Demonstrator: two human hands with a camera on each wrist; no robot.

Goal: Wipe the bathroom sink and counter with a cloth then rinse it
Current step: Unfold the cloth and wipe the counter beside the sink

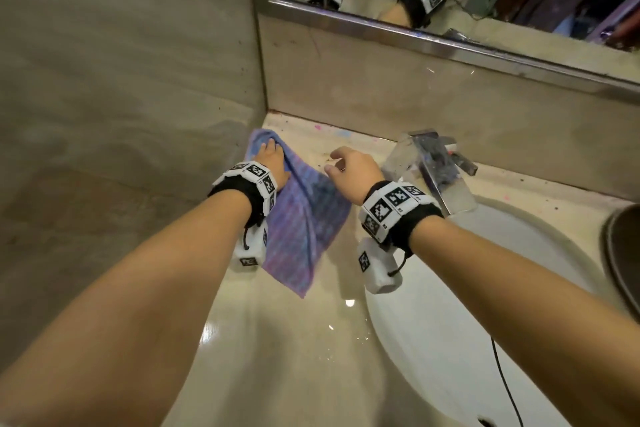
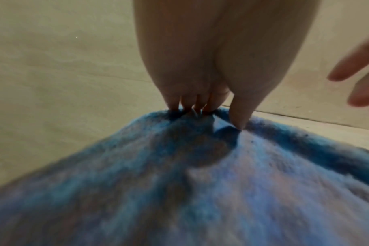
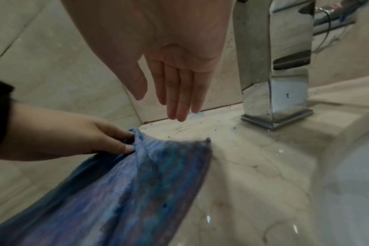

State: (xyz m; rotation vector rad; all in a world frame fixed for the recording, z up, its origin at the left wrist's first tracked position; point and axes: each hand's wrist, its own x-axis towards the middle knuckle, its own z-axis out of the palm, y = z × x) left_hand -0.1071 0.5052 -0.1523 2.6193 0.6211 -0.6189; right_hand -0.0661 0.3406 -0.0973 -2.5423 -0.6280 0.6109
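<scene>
Your left hand (image 1: pixel 273 163) has its grip pinched on the far edge of the blue-purple cloth (image 1: pixel 301 222), which lies spread on the desk (image 1: pixel 294 329) in the back left corner by the wall. Flatten that hand onto the cloth, I'd say, so more of the fabric presses down as you sweep. Just right of it, dark specks and pink and blue marks dot the desk; drag the cloth across them toward the tap (image 1: pixel 433 166). Your right hand (image 1: pixel 349 168) hovers with a wide grip, holding nothing. Furthest right sits the white sink (image 1: pixel 502 288), likely not yet wiped.
</scene>
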